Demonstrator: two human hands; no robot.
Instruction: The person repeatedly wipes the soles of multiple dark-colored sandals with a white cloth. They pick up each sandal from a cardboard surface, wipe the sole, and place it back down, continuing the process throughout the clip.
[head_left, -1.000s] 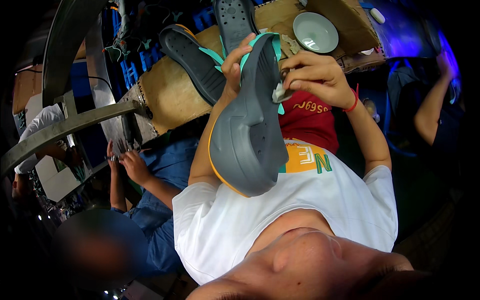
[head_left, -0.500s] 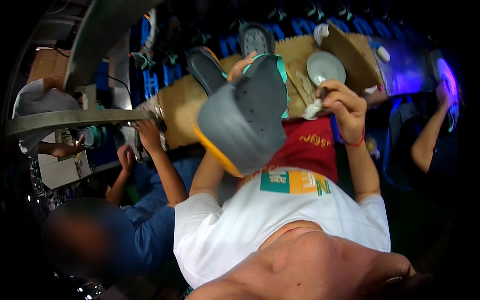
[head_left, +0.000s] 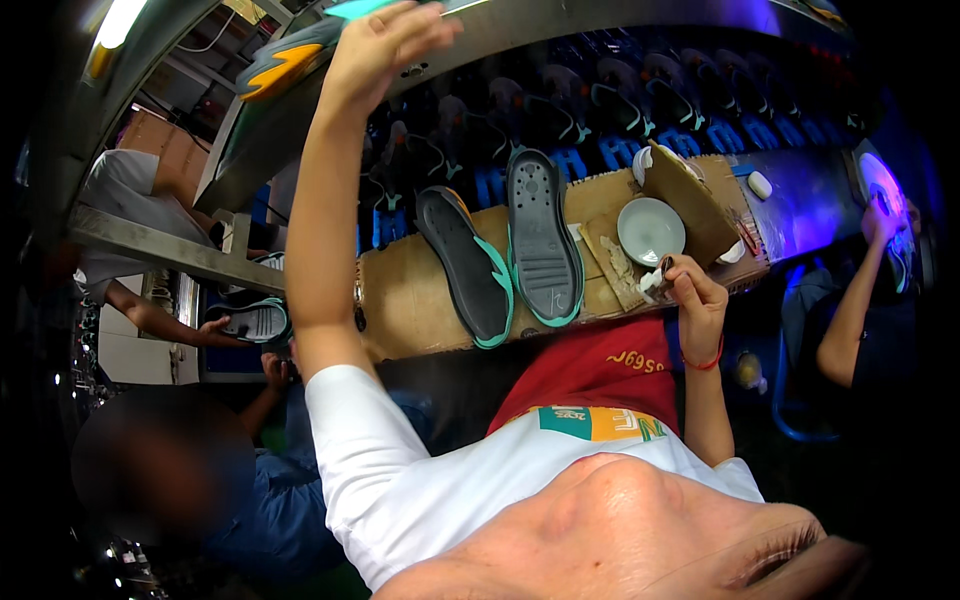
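My left hand [head_left: 390, 48] is raised to the metal ledge at the upper left, its fingers stretched out with nothing in them. Beside it, a turquoise-edged piece [head_left: 355, 8] and a grey and orange shoe sole [head_left: 280, 65] lie along the ledge. My right hand [head_left: 702, 292] pinches a small brush-like tool [head_left: 650, 284] with a dark handle and a whitish end, just below a white bowl [head_left: 651, 231]. On the cardboard lie two grey soles with turquoise edging, a left-hand sole [head_left: 465, 265] and a right-hand sole [head_left: 545, 240], both with their inner faces up.
Cardboard [head_left: 400, 300] covers the bench, with an upright flap [head_left: 695, 205] by the bowl. Behind hangs a row of dark shoe parts on blue holders [head_left: 620, 150]. At left a co-worker's hand touches a sole [head_left: 255, 322]; at right another holds one [head_left: 880, 190] under violet light.
My left hand has let go of a large grey and orange sole and moved up to the ledge. Two soles now lie in full view. My right hand stays near the bowl.
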